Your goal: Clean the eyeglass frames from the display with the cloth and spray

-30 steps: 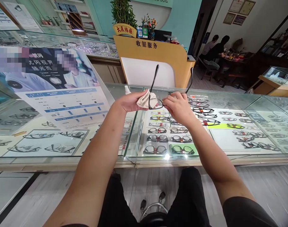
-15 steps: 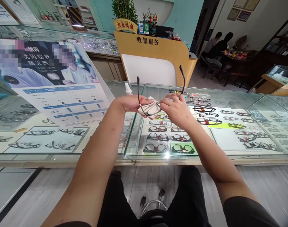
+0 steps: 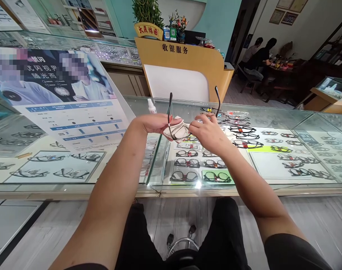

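Note:
A pair of dark-framed glasses (image 3: 170, 108) is held above the glass counter, both temple arms sticking up. My left hand (image 3: 157, 123) is closed around a pale cloth (image 3: 180, 131), which lies against the lens on the left side of the frame. My right hand (image 3: 206, 131) grips the other side of the glasses, fingers curled near the hinge. Its fingertips and the lens there are partly hidden. Just behind my left hand a small white spray bottle (image 3: 152, 106) stands on the counter.
The glass display counter (image 3: 156, 187) holds rows of spectacle frames (image 3: 187, 162). A printed sign board (image 3: 83, 123) leans at the left. Beyond is a wooden cashier desk (image 3: 182, 56) with plants. Two people (image 3: 259, 60) sit at a table far right.
The glasses have tilted and shifted slightly, the left temple arm moving a little to the right and both tips lower. My hands keep their hold, the right one slightly lower.

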A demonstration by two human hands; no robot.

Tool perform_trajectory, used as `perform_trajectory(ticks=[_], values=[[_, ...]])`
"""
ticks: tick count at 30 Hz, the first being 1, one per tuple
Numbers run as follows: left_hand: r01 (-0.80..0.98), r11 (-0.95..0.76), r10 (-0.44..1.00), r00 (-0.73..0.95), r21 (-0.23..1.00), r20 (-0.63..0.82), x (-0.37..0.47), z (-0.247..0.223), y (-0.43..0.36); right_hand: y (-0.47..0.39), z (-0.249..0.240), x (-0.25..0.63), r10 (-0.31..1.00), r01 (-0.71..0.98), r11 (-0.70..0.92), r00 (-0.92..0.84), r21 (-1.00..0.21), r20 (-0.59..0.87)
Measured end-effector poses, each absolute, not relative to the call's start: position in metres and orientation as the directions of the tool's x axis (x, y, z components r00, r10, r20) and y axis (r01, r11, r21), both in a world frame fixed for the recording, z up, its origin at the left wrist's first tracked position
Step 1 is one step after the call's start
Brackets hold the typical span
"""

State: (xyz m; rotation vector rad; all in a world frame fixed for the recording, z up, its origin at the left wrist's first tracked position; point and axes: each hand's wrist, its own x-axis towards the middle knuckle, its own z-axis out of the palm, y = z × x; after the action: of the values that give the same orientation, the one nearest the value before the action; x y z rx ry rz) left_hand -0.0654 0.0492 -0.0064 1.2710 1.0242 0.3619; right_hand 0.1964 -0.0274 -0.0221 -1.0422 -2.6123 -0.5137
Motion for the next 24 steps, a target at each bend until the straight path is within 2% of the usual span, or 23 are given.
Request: perform_trajectory(ticks=[9, 12, 15, 17, 20, 22, 24], values=[[0.36, 0.254, 0.749, 0.514, 0.898, -0.418, -0.065, -0.009, 0.048, -0.031, -0.021, 0.191, 0.597, 0.713, 0.66, -0.689, 0.236, 0.41], [0.377, 0.227, 0.693, 0.586, 0.898, -0.421, -0.062, -0.009, 0.047, -0.03, -0.024, 0.189, 0.608, 0.719, 0.66, -0.683, 0.22, 0.405], [0.335, 0.185, 0.637, 0.675, 0.924, -0.372, -0.058, -0.012, 0.05, -0.027, -0.026, 0.189, 0.599, 0.732, 0.663, -0.646, 0.16, 0.473], [0.247, 0.165, 0.697, 0.656, 0.955, -0.29, -0.053, -0.017, 0.054, -0.025, -0.026, 0.189, 0.599, 0.763, 0.643, -0.553, 0.063, 0.579], [0.082, 0.134, 0.815, 0.558, 0.988, -0.157, -0.043, -0.028, 0.061, -0.017, -0.028, 0.193, 0.636, 0.79, 0.578, -0.278, -0.205, 0.72], [-0.001, 0.103, 0.849, 0.522, 0.995, -0.087, -0.035, -0.034, 0.063, -0.008, -0.032, 0.197, 0.698, 0.72, 0.54, -0.093, -0.436, 0.711], [-0.028, 0.066, 0.852, 0.522, 0.997, -0.042, -0.026, -0.037, 0.063, 0.003, -0.036, 0.201, 0.797, 0.551, 0.5, 0.01, -0.668, 0.604]])
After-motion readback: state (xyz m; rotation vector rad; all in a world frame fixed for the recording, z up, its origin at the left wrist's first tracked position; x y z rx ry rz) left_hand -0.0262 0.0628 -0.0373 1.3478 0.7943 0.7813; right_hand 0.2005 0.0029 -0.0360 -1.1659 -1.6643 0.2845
